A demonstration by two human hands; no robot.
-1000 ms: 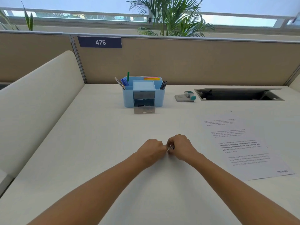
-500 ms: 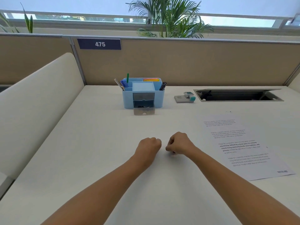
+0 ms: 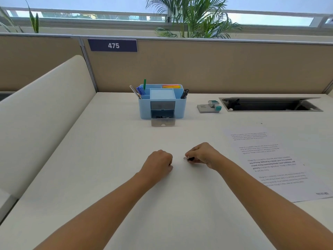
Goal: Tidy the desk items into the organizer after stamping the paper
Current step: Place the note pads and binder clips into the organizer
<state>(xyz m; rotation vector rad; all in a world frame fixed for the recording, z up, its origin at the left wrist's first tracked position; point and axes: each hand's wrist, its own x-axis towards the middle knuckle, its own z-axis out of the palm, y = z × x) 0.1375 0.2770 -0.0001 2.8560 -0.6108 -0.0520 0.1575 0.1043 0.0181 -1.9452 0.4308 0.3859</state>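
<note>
The clip [image 3: 187,158], small and black with wire handles, was pinched at the tips of the right hand's [image 3: 203,156] fingers [image 3: 193,153], just above the worktop [image 3: 108,159]. Its handles projected leftward beyond the fingertips. Pinching the clip's body probably kept so small an item from slipping and left the handles free. The left hand [image 3: 158,163], just left of the clip and apart from it, rested on the worktop with its fingers clenched; whether they enclosed anything could not be told. The organizer [image 3: 162,107] stood well ahead of the fingers. Its clear drawer [image 3: 163,120] was pulled out toward them and held dark clips, which suggested where this clip belonged. The pens [image 3: 184,93] stood in its side compartments. The stamp [image 3: 210,106] lay ahead and to the right of the fingers, beside the organizer. The paper [image 3: 270,159] lay to the right of the right hand, with a dark mark at its near corner, so stamping appeared complete.
</note>
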